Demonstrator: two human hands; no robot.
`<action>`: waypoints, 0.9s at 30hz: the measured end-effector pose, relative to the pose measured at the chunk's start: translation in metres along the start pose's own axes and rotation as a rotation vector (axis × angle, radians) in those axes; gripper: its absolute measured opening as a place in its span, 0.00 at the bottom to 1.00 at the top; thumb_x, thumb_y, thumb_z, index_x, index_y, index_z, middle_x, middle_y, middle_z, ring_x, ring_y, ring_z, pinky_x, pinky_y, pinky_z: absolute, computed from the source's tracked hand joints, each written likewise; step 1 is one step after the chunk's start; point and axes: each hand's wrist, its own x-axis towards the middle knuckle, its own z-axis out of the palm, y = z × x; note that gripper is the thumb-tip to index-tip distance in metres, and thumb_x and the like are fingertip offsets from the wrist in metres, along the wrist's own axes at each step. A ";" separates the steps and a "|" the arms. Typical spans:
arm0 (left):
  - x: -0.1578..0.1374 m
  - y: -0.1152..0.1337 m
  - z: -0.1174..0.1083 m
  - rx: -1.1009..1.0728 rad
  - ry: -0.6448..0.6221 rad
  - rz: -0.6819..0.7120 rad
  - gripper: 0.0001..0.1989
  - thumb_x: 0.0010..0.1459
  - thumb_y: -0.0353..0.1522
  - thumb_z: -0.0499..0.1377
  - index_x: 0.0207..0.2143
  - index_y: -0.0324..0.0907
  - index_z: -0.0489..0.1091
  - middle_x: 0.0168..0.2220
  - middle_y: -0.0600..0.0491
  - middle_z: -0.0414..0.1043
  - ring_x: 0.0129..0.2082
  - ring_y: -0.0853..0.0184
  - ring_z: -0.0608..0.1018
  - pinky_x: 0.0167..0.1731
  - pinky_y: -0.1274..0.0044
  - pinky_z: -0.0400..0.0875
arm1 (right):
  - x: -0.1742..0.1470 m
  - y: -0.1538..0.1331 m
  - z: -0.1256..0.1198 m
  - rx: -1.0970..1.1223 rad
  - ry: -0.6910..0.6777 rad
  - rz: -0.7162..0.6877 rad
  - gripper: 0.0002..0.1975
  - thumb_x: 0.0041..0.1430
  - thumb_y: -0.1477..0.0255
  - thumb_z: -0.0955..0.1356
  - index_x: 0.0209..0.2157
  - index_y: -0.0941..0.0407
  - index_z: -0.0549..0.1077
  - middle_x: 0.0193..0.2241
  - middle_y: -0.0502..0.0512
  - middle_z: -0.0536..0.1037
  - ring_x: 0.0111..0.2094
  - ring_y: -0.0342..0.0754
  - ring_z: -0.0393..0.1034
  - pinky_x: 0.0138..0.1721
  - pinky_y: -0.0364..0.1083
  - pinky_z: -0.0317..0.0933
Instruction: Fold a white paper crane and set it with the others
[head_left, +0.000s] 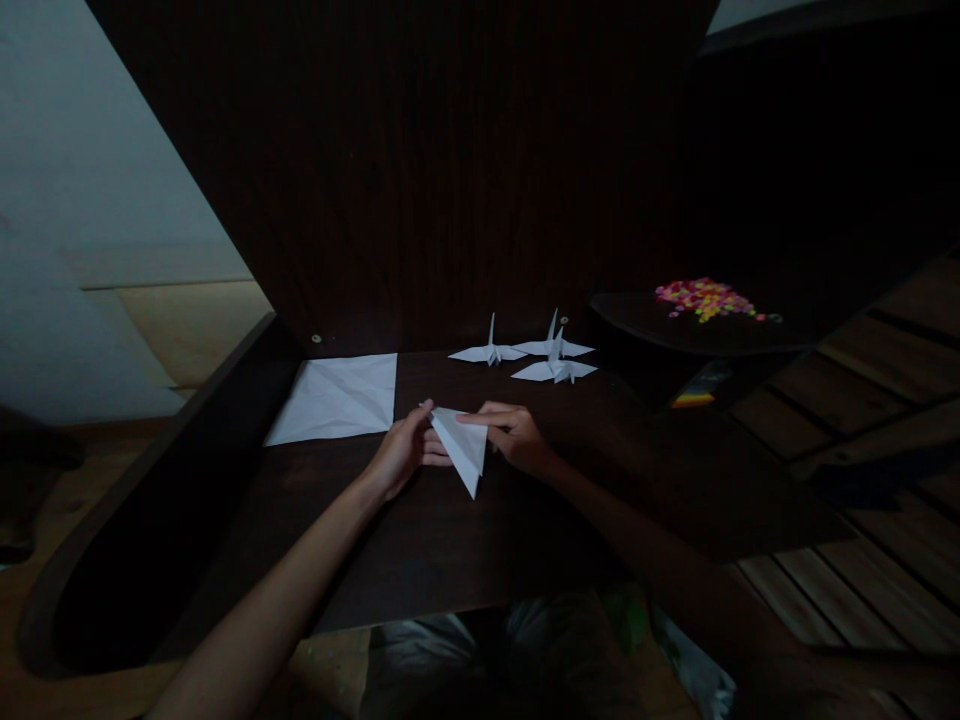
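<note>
A white piece of folded origami paper (463, 450) hangs point-down between my hands, above the dark wooden desk (420, 560). My left hand (407, 450) grips its left edge, the thumb on top and the fingers partly behind it. At the right edge, my right hand (517, 435) pinches the paper, with the index finger stretched across its upper face and the thumb hidden. Just beyond the hands stand several white paper cranes: one on the left (491, 354), one at the back right (553, 346) and one in front (556, 371).
A creased white paper sheet (345, 395) lies flat at the desk's left, beside the raised side panel (150, 500). On a rounded shelf (637, 315) to the right sits a pile of small colourful pieces (705, 298). A tall dark back panel (420, 180) rises behind the cranes.
</note>
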 end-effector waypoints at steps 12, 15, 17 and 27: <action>0.001 -0.001 0.002 0.014 0.096 0.158 0.11 0.54 0.33 0.56 0.30 0.31 0.71 0.26 0.43 0.77 0.21 0.65 0.77 0.22 0.76 0.74 | -0.001 0.006 -0.001 0.253 -0.091 0.041 0.13 0.55 0.68 0.67 0.40 0.56 0.80 0.33 0.53 0.72 0.25 0.40 0.65 0.21 0.40 0.59; 0.001 -0.001 0.001 0.026 0.096 0.188 0.11 0.52 0.34 0.59 0.29 0.32 0.71 0.24 0.45 0.76 0.21 0.65 0.77 0.23 0.76 0.73 | -0.001 0.007 0.002 0.241 -0.019 0.050 0.11 0.53 0.67 0.71 0.38 0.56 0.81 0.34 0.55 0.74 0.31 0.44 0.69 0.26 0.41 0.64; 0.001 -0.001 0.001 0.045 0.114 0.236 0.12 0.50 0.36 0.62 0.28 0.33 0.72 0.24 0.47 0.75 0.23 0.66 0.76 0.24 0.77 0.72 | -0.001 0.009 0.004 0.254 -0.008 0.076 0.12 0.50 0.67 0.73 0.37 0.57 0.81 0.34 0.56 0.75 0.33 0.45 0.71 0.27 0.41 0.66; 0.001 0.003 -0.007 0.199 0.187 0.427 0.11 0.48 0.37 0.64 0.21 0.39 0.70 0.22 0.56 0.68 0.26 0.69 0.71 0.30 0.79 0.66 | -0.001 0.011 0.002 0.405 -0.166 0.238 0.18 0.46 0.68 0.74 0.40 0.60 0.76 0.29 0.53 0.76 0.23 0.42 0.72 0.25 0.42 0.68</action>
